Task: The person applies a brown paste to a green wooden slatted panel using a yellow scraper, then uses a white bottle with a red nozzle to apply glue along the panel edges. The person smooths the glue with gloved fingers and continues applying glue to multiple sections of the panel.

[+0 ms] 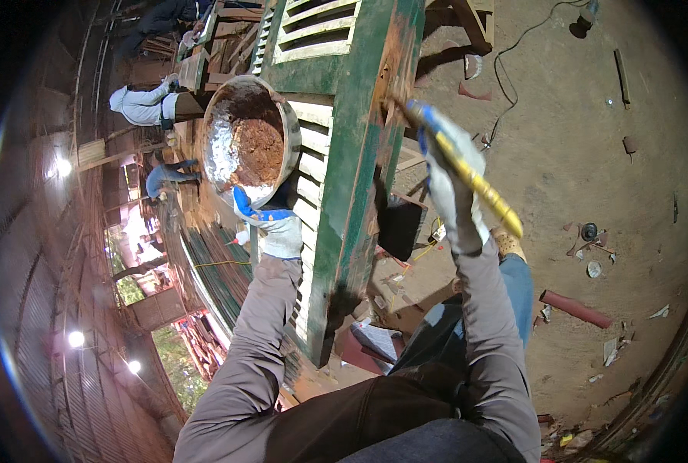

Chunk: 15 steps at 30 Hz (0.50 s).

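In my left hand, gloved in white and blue, is the rim of a round metal pot, tilted toward me. Reddish-brown paste lies inside it, and a whitish coat covers part of the inner wall. My gloved right hand is closed around a long, thin yellow-handled tool. Its dark far tip is at the edge of a green louvred shutter, by a patch of bare brown wood; the exact kind of tool is blurred. The pot is above the shutter's pale slats.
A cable runs over the dirt floor on the right, among scraps and a reddish roll. A dark box-like thing is under the shutter. Two people, one in a light hooded top, work at the left beside stacked boards.
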### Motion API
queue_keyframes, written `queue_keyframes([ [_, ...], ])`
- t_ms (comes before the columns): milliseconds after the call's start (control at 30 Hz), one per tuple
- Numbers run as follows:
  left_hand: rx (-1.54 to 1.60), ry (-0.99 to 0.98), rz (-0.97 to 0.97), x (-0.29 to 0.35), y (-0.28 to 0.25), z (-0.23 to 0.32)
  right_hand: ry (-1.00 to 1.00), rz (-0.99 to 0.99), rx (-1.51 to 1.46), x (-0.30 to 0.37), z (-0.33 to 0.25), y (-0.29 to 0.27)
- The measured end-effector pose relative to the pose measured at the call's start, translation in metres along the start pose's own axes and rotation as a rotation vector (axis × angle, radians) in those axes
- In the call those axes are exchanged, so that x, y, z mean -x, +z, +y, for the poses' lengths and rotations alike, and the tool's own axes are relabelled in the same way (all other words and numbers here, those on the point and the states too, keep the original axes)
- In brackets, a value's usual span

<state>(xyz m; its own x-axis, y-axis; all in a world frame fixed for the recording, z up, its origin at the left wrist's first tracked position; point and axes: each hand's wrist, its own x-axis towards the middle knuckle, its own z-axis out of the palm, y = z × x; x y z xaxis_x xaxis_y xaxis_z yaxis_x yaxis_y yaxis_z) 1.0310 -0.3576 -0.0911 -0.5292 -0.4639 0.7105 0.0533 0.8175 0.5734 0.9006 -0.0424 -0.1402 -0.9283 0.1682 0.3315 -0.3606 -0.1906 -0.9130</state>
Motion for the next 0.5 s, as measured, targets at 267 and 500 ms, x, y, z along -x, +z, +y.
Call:
queue_keyframes([
  [267,-0.227,0.133,-0.05,0.003,-0.001,0.0,-0.333,-0.024,0.222,-0.032,0.019,0.013],
  [500,-0.217,0.241,0.028,-0.001,0.003,-0.011,-0.047,-0.132,-0.051,-0.017,0.002,-0.014],
])
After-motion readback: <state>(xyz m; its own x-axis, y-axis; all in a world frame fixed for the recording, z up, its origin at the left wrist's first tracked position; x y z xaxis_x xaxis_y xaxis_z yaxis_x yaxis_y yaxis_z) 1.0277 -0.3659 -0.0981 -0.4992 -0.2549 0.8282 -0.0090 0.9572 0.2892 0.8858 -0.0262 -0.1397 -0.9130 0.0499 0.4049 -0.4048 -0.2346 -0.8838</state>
